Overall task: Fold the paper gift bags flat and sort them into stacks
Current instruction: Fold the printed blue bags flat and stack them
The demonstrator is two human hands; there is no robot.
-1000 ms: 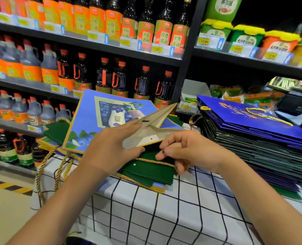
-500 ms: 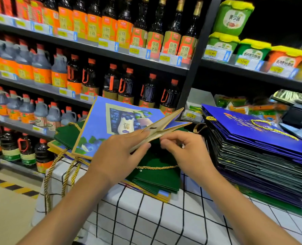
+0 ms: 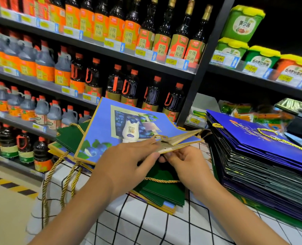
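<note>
A light blue gift bag (image 3: 109,128) printed with blueberries and a white bottle is held above the left pile, nearly flat, its brown inner gusset squeezed almost closed at the near right corner. My left hand (image 3: 129,163) grips that corner, fingers on top and thumb below. My right hand (image 3: 185,161) pinches the bag's lower edge from underneath, right beside the left thumb. Under the bag lies a low pile of dark green bags (image 3: 162,191) with gold rope handles. A tall stack of dark blue folded bags (image 3: 263,156) stands at the right.
The piles rest on a white cloth with a black grid (image 3: 146,225); gold rope handles (image 3: 49,184) hang over its left edge. Shelves of sauce bottles (image 3: 114,85) run close behind, green tubs (image 3: 242,23) upper right. Floor with yellow-black tape lies lower left.
The bag's open gusset has been pressed from a wide gape to almost flat. My right hand rose from the green pile's rope handle to the bag's edge beside my left hand.
</note>
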